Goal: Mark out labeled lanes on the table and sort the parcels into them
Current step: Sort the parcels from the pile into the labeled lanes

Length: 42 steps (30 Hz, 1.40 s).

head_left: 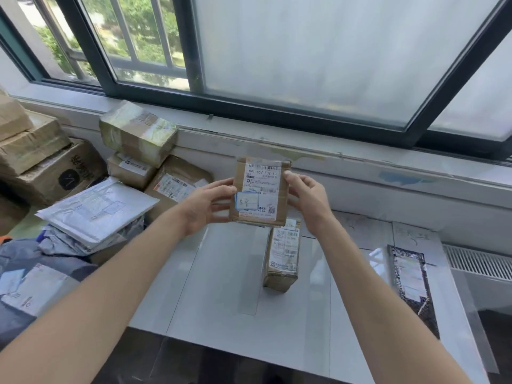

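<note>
I have a small cardboard parcel [260, 187] lifted off the worktop [221, 300] and held between both hands, its printed label turned towards me. My left hand [206, 209] grips its left edge with curled fingers, and my right hand [307, 198] pinches the right edge, thumb near the top corner. The parcel hangs over the far middle of the worktop and touches nothing below.

The marking-out looks done. Pale lines [330, 314] run from near to far and split the surface into lanes, and handwritten paper slips [415, 235] lie at the far end of the right-hand lanes, though I cannot read them from here. So I judge I am in the sorting step, checking this label to pick a lane.

Two items are already placed. A brown box [281, 259] stands in a middle lane just below the parcel I hold, and a dark shiny mailer [410, 286] lies in a lane to the right. The unsorted heap sits to the left: flat white mailers [97, 214] and stacked cartons [138, 134] by the window wall.

Next I need to match the label to a slip, then set the parcel down flat inside that lane, clear of the lines. If it belongs with the brown box, it should go just beside it, not on top.
</note>
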### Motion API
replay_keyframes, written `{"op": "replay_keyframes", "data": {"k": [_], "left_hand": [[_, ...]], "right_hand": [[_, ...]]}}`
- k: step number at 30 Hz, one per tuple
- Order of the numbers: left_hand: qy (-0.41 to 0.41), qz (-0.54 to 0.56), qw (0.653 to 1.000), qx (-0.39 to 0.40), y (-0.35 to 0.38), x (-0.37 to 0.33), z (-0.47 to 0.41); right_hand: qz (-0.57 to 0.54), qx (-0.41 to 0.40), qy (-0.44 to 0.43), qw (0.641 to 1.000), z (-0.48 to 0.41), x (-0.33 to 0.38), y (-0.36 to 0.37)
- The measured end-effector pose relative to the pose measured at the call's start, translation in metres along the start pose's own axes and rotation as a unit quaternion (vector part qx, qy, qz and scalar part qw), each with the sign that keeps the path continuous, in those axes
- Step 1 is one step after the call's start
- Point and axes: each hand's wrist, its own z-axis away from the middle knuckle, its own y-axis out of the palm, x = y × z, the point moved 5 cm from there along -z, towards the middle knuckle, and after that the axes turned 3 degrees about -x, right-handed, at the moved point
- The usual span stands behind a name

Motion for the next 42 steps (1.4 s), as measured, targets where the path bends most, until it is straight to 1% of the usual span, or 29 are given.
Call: {"op": "replay_keyframes", "data": {"k": [3, 6, 8, 11, 14, 17, 21, 26, 34, 38, 42], "left_hand": [[-0.019, -0.034, 0.999, -0.037, -0.015, 0.016, 0.002], [-0.044, -0.048, 0.995, -0.074, -0.033, 0.033, -0.006], [-0.065, -0.052, 0.993, -0.087, -0.045, 0.048, -0.015], [-0.102, -0.070, 0.987, -0.103, -0.063, 0.074, -0.031], [-0.112, -0.084, 0.982, -0.129, -0.080, 0.095, -0.044], [-0.118, -0.098, 0.979, -0.131, -0.090, 0.114, -0.051], [-0.118, -0.127, 0.977, -0.120, -0.096, 0.132, -0.055], [-0.116, -0.139, 0.975, -0.128, -0.100, 0.140, -0.062], [-0.114, -0.164, 0.967, -0.160, -0.114, 0.147, -0.076], [-0.116, -0.201, 0.959, -0.162, -0.120, 0.151, -0.080], [-0.120, -0.198, 0.958, -0.167, -0.123, 0.156, -0.078]], "right_hand": [[0.050, -0.007, 0.041, 0.998, 0.000, -0.023, 0.020], [0.059, 0.001, 0.067, 0.996, 0.001, -0.054, 0.045], [0.071, -0.029, 0.069, 0.995, 0.000, -0.075, 0.056], [0.131, -0.094, 0.079, 0.984, -0.003, -0.108, 0.071], [0.186, -0.116, 0.099, 0.971, -0.007, -0.140, 0.085], [0.219, -0.132, 0.119, 0.959, -0.009, -0.165, 0.092], [0.247, -0.135, 0.139, 0.949, -0.008, -0.193, 0.094], [0.264, -0.137, 0.128, 0.946, -0.013, -0.201, 0.097], [0.282, -0.113, 0.119, 0.945, -0.029, -0.201, 0.107], [0.287, -0.109, 0.125, 0.944, -0.032, -0.208, 0.114], [0.279, -0.109, 0.138, 0.944, -0.028, -0.217, 0.114]]}}
